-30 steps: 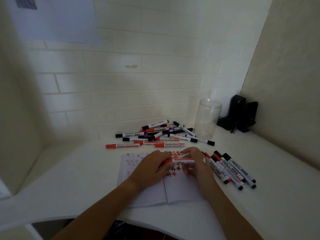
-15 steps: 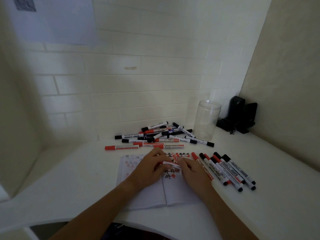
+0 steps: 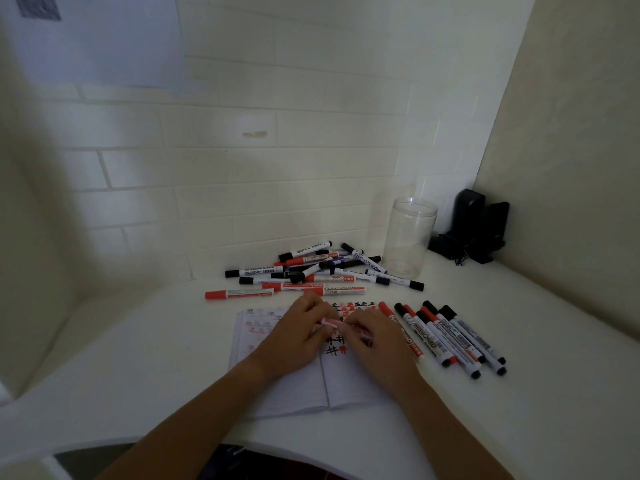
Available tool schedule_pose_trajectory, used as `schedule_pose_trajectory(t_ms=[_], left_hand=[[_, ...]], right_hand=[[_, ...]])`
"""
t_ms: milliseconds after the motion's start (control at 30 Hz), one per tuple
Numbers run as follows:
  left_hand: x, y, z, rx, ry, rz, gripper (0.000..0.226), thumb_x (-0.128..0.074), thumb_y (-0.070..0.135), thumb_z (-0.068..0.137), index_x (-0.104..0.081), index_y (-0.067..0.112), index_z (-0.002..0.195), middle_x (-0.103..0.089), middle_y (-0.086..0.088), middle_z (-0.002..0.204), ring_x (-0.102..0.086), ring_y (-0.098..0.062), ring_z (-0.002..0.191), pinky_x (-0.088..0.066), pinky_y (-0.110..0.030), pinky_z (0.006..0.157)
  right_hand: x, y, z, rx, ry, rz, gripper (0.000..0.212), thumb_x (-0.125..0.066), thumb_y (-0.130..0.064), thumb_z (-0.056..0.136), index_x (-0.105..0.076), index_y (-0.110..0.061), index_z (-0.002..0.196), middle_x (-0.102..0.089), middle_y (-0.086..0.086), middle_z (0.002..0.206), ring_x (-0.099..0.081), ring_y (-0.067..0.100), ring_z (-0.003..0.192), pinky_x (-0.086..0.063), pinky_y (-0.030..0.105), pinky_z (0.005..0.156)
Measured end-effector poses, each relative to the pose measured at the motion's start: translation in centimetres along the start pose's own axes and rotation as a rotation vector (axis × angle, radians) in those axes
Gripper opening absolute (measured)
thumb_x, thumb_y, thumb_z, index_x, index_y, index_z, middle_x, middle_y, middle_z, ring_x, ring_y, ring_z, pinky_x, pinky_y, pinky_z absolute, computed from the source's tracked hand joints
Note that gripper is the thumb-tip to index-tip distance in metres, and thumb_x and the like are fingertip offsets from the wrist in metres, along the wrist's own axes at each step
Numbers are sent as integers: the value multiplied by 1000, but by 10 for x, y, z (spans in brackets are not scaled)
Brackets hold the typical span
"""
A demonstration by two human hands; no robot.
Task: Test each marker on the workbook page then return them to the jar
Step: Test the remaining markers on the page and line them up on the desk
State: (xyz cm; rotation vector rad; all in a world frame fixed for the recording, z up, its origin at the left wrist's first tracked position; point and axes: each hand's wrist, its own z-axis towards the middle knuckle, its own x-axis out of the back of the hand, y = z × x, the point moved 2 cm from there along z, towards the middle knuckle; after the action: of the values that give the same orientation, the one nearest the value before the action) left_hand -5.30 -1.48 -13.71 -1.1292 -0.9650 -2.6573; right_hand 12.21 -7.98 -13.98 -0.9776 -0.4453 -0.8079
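Observation:
An open workbook (image 3: 287,386) lies on the white desk, with red and black hash marks (image 3: 336,348) near the top of its right page. My left hand (image 3: 294,336) and my right hand (image 3: 375,341) meet over those marks and together hold a red marker (image 3: 329,322) by its two ends; most of it is hidden by fingers. A pile of red and black markers (image 3: 322,268) lies behind the book. A row of several markers (image 3: 446,336) lies to the right of the book. The clear jar (image 3: 408,237) stands upright at the back right with nothing in it.
Black devices (image 3: 476,230) with a cable sit in the back right corner beside the jar. White tiled wall runs behind, a beige wall on the right. The desk's curved front edge (image 3: 311,455) is close to my body.
A red marker held between both hands was laid at the left end of the row on the right. Both hands have come back over the page and hold a red marker.

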Motion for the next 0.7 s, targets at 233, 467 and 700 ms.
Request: schedule_pose_trajectory(t_ms=[233,467,700], left_hand=[[-1,-8,1,-30,51,183,22,-50,29,94,-62,28,113,-57,15,106,-45,-8,103,-39,-31,88],[-14,6,9,-20,13,291,44,-51,17,88,-51,25,131,-60,3,124,-52,-17,118,-40,-39,99],[-72,86,55,-220,14,294,36,-45,19,89,-57,20,123,-60,-1,115,-54,-20,105,-42,-36,90]], right_hand=[[-8,1,-4,131,45,-340,21,-62,-34,98,-69,-22,113,-67,-6,101,-60,8,86,-49,22,77],[25,10,-23,63,108,-440,12,-75,-24,89,-72,-17,98,-71,4,110,-70,20,98,-56,27,73],[103,38,-85,-118,254,-468,12,-71,-28,91,-69,-19,99,-64,-2,95,-64,18,79,-51,30,60]])
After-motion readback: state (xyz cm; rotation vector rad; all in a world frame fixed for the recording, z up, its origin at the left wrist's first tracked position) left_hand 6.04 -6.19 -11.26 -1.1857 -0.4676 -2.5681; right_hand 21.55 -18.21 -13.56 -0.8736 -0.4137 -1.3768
